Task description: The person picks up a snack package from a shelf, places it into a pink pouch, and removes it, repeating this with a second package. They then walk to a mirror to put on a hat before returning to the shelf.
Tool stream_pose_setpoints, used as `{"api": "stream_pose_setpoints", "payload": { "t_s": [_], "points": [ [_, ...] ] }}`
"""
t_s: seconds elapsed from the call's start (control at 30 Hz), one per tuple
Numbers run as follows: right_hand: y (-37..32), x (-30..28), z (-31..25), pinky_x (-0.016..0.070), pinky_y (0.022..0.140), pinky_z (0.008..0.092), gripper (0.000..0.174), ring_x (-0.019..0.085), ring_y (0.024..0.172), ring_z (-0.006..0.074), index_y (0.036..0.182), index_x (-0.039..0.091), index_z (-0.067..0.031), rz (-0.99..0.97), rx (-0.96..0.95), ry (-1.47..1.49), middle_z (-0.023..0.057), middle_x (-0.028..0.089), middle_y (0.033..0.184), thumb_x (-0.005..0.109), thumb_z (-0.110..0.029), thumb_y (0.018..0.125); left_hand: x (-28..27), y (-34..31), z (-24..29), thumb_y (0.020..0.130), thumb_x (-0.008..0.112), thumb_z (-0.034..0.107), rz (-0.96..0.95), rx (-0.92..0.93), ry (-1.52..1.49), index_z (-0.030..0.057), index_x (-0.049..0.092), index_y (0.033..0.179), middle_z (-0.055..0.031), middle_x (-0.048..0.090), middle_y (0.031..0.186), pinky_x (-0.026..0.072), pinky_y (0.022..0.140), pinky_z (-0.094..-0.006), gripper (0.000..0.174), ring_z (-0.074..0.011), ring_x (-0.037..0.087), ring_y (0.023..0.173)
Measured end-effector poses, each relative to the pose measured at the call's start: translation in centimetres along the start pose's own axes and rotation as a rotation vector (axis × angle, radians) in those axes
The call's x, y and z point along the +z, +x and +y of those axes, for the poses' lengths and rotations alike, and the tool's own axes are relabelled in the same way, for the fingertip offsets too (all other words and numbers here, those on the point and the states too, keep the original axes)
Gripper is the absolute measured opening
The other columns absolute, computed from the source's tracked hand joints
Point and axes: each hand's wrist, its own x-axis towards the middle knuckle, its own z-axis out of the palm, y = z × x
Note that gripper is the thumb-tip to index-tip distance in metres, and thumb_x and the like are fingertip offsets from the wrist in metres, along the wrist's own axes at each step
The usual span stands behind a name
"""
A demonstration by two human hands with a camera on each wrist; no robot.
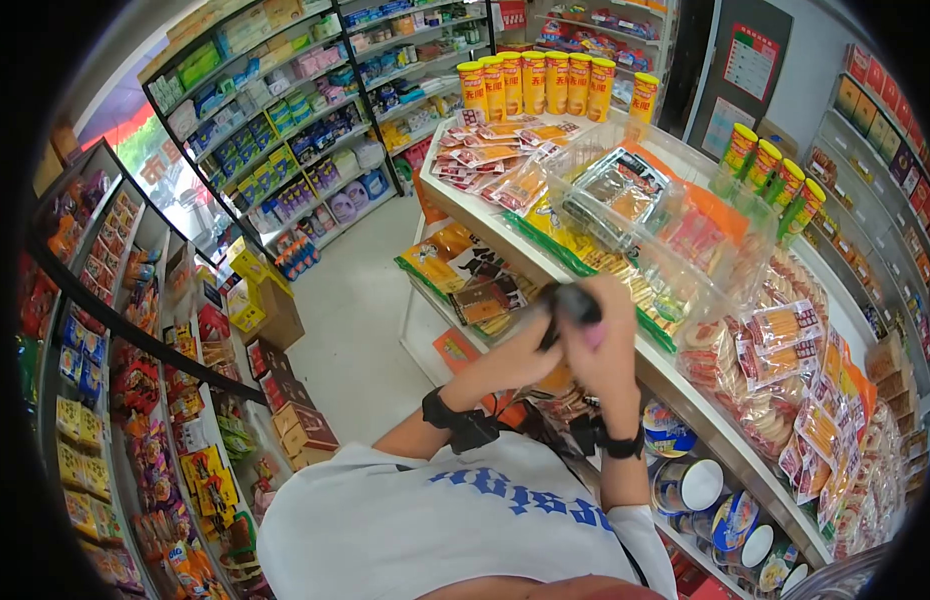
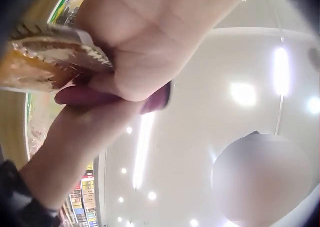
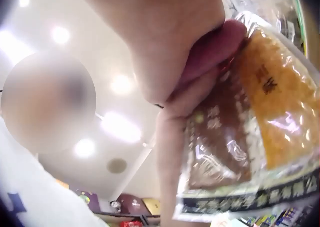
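Observation:
Both hands meet in front of the chest at the counter's edge. My left hand and right hand hold a dark item between them, blurred in the head view. Its purple-pink side shows between palm and fingers in the right wrist view, and its purple-pink ends stick out past the hands in the left wrist view. I cannot tell its kind. A clear snack packet with brown and orange slabs appears right beside the fingers. Brown packets lie on the lower shelf near the left hand.
The white counter edge runs diagonally past the hands. On it stand a clear plastic bin, piled snack packets and yellow canisters. Tubs fill the shelf below. Stocked racks and cartons flank the aisle floor.

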Motion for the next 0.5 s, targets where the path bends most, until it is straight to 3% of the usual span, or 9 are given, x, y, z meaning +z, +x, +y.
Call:
{"api": "stream_pose_setpoints", "payload": {
  "t_s": [0.03,0.07,0.17,0.2,0.27,0.3,0.33,0.4,0.5],
  "points": [
    [0.1,0.8,1.3,0.0427,0.091,0.0465,0.033,0.057,0.101,0.0382,0.107,0.062,-0.0005,0.206,0.058,0.022,0.0193,0.062,0.103,0.07,-0.01,0.077,0.9,1.0,2.6,0.098,0.059,0.026,0.094,-0.116,-0.109,0.0012,0.05,0.133,-0.0064,0.063,0.116,0.0455,0.094,-0.0306,0.044,-0.0136,0.058,0.107],
    [0.3,0.9,2.7,0.0412,0.097,0.0473,0.042,0.056,0.108,0.0396,0.12,0.059,-0.0005,0.109,0.286,0.283,0.0203,0.061,0.115,0.07,-0.011,0.081,0.9,1.8,2.9,0.099,0.057,0.027,0.092,0.004,-0.181,0.0009,0.053,0.13,-0.0037,0.065,0.11,0.047,0.089,-0.0297,0.041,-0.0113,0.059,0.101],
    [1.0,1.3,-1.1,0.0225,0.117,0.0499,0.067,0.035,0.139,0.042,0.143,0.045,-0.0042,0.155,-0.049,-0.058,0.0219,0.041,0.147,0.068,-0.014,0.08,1.4,2.8,4.1,0.102,0.053,0.038,0.434,-0.162,-0.822,-0.0004,0.055,0.125,-0.0082,0.064,0.112,0.0476,0.094,-0.0314,0.045,-0.0198,0.061,0.105],
    [0.8,1.2,-2.0,0.0146,0.119,0.0533,0.072,0.028,0.144,0.0402,0.144,0.045,-0.0054,0.053,-0.135,-0.092,0.0192,0.038,0.151,0.069,-0.016,0.076,0.2,3.2,3.0,0.104,0.045,0.041,0.426,-0.214,-0.86,0.0036,0.051,0.134,-0.0106,0.061,0.125,0.0487,0.096,-0.0337,0.048,-0.022,0.059,0.113],
    [-0.3,1.9,-1.9,0.012,0.12,0.0541,0.076,0.026,0.145,0.0379,0.144,0.045,-0.0064,-0.288,-0.226,0.041,0.0157,0.036,0.154,0.07,-0.017,0.072,-0.9,4.1,4.0,0.107,0.035,0.041,0.204,0.18,-1.228,0.0087,0.039,0.146,-0.0117,0.052,0.141,0.0473,0.101,-0.0383,0.051,-0.0269,0.055,0.123],
    [-0.9,2.7,-1.8,0.0105,0.121,0.054,0.078,0.024,0.146,0.036,0.145,0.045,-0.0069,-0.315,-0.288,0.009,0.0132,0.035,0.155,0.07,-0.016,0.072,-2.0,3.5,5.1,0.108,0.028,0.041,0.246,0.268,-1.088,0.0134,0.027,0.153,-0.0106,0.042,0.151,0.0433,0.106,-0.0438,0.054,-0.0315,0.049,0.13],
    [-0.9,2.8,-1.7,0.01,0.121,0.0539,0.078,0.024,0.147,0.0361,0.145,0.045,-0.007,-0.308,-0.258,0.05,0.0135,0.034,0.156,0.07,-0.016,0.072,-2.7,4.0,4.8,0.108,0.028,0.039,0.252,0.302,-1.171,0.0144,0.026,0.154,-0.0103,0.043,0.151,0.0402,0.11,-0.0437,0.053,-0.0311,0.047,0.132],
    [-0.6,2.6,-1.2,0.0091,0.121,0.0538,0.078,0.023,0.147,0.0364,0.145,0.044,-0.0071,-0.293,-0.206,0.124,0.0139,0.033,0.156,0.07,-0.015,0.072,-2.9,4.4,4.7,0.108,0.027,0.04,0.298,0.323,-1.126,0.0143,0.028,0.154,-0.01,0.042,0.151,0.0385,0.111,-0.042,0.052,-0.0289,0.046,0.133],
    [0.8,3.8,1.2,0.0083,0.121,0.0532,0.076,0.021,0.147,0.0383,0.145,0.045,-0.0076,-0.042,-0.078,0.125,0.016,0.034,0.155,0.071,-0.014,0.073,-1.2,4.0,4.1,0.106,0.036,0.042,0.356,0.154,-1.183,0.0113,0.044,0.143,-0.0086,0.057,0.134,0.0466,0.102,-0.0378,0.049,-0.0232,0.058,0.118]
  ]
}}
